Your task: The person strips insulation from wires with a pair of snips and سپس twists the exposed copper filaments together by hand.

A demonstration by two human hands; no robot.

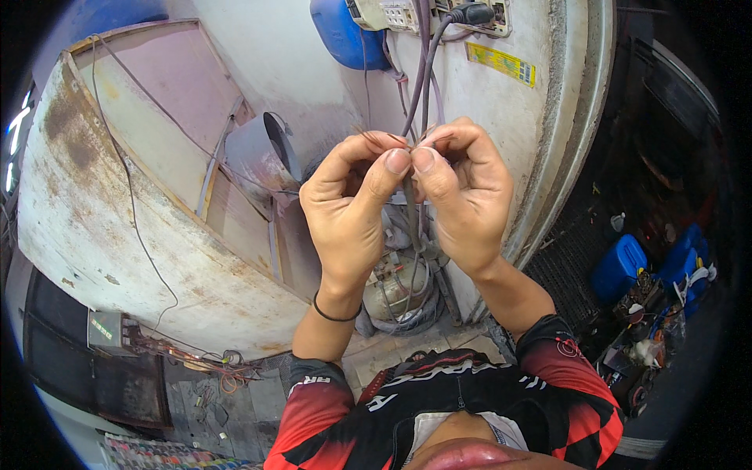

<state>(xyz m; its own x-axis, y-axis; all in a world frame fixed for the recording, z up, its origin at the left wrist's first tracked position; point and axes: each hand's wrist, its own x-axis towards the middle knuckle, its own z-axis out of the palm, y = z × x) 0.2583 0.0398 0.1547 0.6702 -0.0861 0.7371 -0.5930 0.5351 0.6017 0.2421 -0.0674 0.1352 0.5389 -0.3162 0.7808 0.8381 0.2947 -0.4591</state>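
Left hand (348,192): the fingers are closed in a narrow pinch, thumb pad against forefinger, on fine wire strands; a thin black band (337,310) circles the wrist.
Right hand (470,184): the fingers pinch in the same way, thumb tip beside the left one.
Wire strands (376,140): hair-thin, copper-brown and loosely splayed, they fan out past both forefingers, high in the middle of the view.
Grey cable (412,211): smooth, round and flexible, it hangs just below the joined fingertips.
Wall fittings: a moulded black plug (471,13) sits at a pale socket panel (497,22), near a glossy blue plastic container (345,35).
Curved panel (157,204): broad, off-white and rust-stained, at left; beyond its edge rests a dull metal cylinder (257,157) with an open round mouth.
Rounded tank (398,283): scuffed metal, below the hands, partly covered by cables and the right forearm.
Hard to make out: the fingertips hide where strands and cable meet; the cable's lower run blends into other leads; clutter around the blue jug (619,266) at right sinks into shadow, and the dark rim cuts off the outer edges.
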